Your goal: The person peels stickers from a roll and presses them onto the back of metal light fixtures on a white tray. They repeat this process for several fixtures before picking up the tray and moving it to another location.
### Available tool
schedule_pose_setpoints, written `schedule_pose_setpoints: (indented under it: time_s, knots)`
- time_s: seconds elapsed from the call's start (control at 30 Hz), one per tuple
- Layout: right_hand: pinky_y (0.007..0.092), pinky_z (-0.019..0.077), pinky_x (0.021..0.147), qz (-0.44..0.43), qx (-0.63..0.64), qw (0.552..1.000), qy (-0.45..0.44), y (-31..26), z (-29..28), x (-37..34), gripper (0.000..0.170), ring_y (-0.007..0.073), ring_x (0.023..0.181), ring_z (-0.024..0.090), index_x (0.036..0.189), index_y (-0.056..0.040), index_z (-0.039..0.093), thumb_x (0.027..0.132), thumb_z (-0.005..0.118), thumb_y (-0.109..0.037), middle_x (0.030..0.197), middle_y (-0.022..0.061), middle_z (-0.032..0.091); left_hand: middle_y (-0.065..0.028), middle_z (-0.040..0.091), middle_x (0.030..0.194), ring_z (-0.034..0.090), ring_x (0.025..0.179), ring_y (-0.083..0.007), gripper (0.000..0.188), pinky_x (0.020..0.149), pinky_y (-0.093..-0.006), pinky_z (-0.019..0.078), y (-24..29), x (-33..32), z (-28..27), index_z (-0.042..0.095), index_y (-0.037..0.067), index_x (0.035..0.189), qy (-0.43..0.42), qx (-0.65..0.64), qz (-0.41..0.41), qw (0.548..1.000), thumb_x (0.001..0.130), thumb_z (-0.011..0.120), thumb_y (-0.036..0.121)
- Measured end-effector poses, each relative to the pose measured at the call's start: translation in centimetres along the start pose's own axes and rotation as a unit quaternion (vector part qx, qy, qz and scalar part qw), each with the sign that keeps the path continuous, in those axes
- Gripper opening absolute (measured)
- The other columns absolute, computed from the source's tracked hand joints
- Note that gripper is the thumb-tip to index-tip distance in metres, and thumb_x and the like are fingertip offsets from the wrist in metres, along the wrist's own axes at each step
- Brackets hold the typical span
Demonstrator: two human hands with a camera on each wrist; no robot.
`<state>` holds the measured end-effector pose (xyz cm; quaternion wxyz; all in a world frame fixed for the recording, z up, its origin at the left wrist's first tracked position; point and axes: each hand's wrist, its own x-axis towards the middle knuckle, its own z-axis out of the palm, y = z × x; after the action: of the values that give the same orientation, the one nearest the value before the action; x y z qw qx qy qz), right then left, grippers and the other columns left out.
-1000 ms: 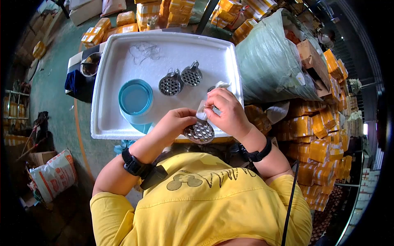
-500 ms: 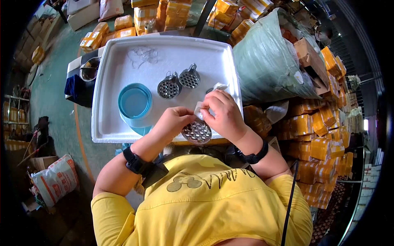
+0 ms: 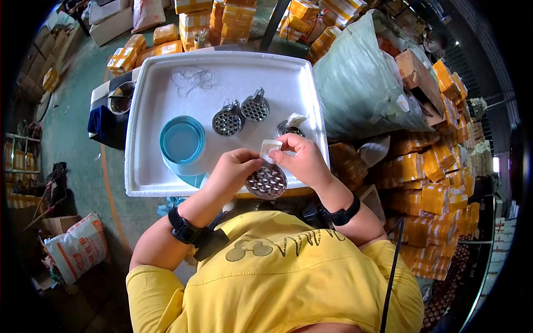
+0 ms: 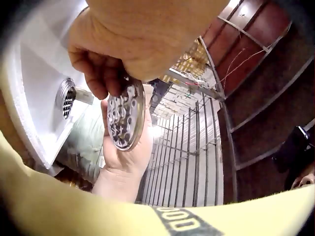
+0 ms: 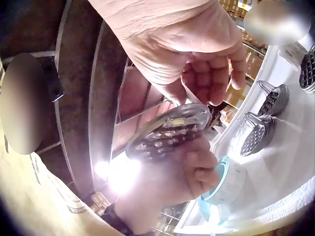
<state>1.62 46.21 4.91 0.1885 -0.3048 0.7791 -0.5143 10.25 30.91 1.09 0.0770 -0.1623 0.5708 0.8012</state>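
Observation:
In the head view a round metal piece with many holes (image 3: 266,181) hangs below the left hand (image 3: 233,169), whose thumb and fingers pinch its upper edge. The right hand (image 3: 303,161) pinches a small white tag (image 3: 270,149) just above that piece. The left wrist view shows the perforated piece (image 4: 126,116) under the curled left fingers, with the right hand (image 4: 129,162) behind it. From the right wrist, the piece (image 5: 170,132) appears tilted between the right hand (image 5: 197,59) and left hand (image 5: 182,172).
A white foam tray (image 3: 250,61) holds two stacks of perforated metal pieces (image 3: 227,121), (image 3: 255,107), another metal stack with a white tag (image 3: 291,127), a blue tape roll (image 3: 182,139) and tangled thread (image 3: 192,79). A large green sack (image 3: 361,83) stands right of it.
The white tag has come into fuller view between the hands. The right fingers have moved down from the stack at the tray's right, which now shows more.

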Motion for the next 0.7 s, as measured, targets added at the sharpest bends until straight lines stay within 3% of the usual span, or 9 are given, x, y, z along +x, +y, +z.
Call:
schedule_pose_setpoints:
  time_s: [0.33, 0.43, 0.53, 0.7]
  knots:
    - [0.0275, 0.0464, 0.059, -0.027, -0.052, 0.998, 0.030, -0.2, 0.1, -0.3, 0.013, 0.0114, 0.065, 0.057, 0.081, 0.0000, 0.058, 0.077, 0.062, -0.011, 0.072, 0.0099, 0.062, -0.0041, 0.061, 0.078, 0.056, 0.067, -0.0085, 0.013, 0.061, -0.0211, 0.0458, 0.2, -0.4, 0.4, 0.059, -0.003, 0.089, -0.016, -0.025, -0.021, 0.999, 0.082, 0.057, 0.008]
    - [0.0235, 0.0430, 0.063, -0.005, -0.098, 0.995, 0.029, 0.9, 0.2, -0.3, 0.015, 0.0072, 0.070, 0.052, 0.084, 0.0005, 0.057, 0.077, 0.063, -0.011, 0.073, 0.0039, 0.060, -0.0040, 0.061, 0.079, 0.056, 0.067, -0.0086, 0.013, 0.060, -0.0209, 0.0459, -0.3, -0.3, 0.4, 0.058, -0.003, 0.090, -0.022, -0.031, -0.025, 0.999, 0.083, 0.055, 0.008]
    - [0.0238, 0.0429, 0.061, 0.018, -0.097, 0.995, 0.026, 0.6, 0.2, -0.5, 0.014, 0.0069, 0.068, 0.052, 0.081, 0.0005, 0.057, 0.077, 0.063, -0.011, 0.071, 0.0037, 0.059, -0.0037, 0.061, 0.079, 0.056, 0.069, -0.0085, 0.015, 0.061, -0.0209, 0.0456, 0.4, -0.6, 0.4, 0.058, -0.003, 0.091, -0.043, -0.024, -0.041, 0.998, 0.084, 0.055, 0.010]
    - [0.0227, 0.0419, 0.056, 0.087, -0.038, 0.995, -0.025, -0.1, -0.1, -0.6, 0.013, 0.0055, 0.064, 0.049, 0.077, 0.0005, 0.055, 0.077, 0.063, -0.010, 0.067, 0.0024, 0.056, -0.0021, 0.059, 0.077, 0.054, 0.070, -0.0082, 0.017, 0.063, -0.0217, 0.0447, 0.7, -0.5, -0.1, 0.057, -0.003, 0.089, -0.082, 0.041, 0.029, 0.995, 0.083, 0.059, 0.013]
